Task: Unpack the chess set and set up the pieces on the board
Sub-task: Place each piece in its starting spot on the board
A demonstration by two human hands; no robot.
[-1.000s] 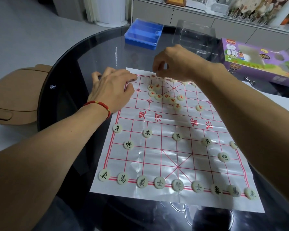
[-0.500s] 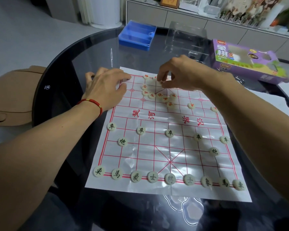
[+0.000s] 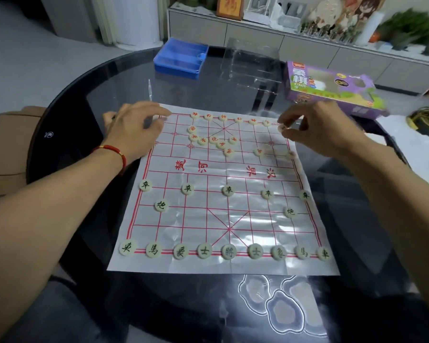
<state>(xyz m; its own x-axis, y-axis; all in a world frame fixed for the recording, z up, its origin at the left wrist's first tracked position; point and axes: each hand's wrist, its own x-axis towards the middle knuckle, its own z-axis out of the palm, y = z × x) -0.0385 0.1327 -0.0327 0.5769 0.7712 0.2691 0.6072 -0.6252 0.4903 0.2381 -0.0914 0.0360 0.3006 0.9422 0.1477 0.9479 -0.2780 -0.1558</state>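
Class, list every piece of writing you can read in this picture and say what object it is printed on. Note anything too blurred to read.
"XIANG QI" with large Chinese characters: purple box.
"楚河" and "汉界", red: river band of the board sheet.
"車 馬 象 士 將 士 象 馬 車": near row of black pieces.
"卒" on five pieces, "炮" on two: black pieces farther up.
Gold character: framed plaque, blurred.
Red pieces: too small to read.

Round dark glass table (image 3: 89, 100) — grey floor (image 3: 35, 58), low cabinet (image 3: 258, 38) w/ clutter behind
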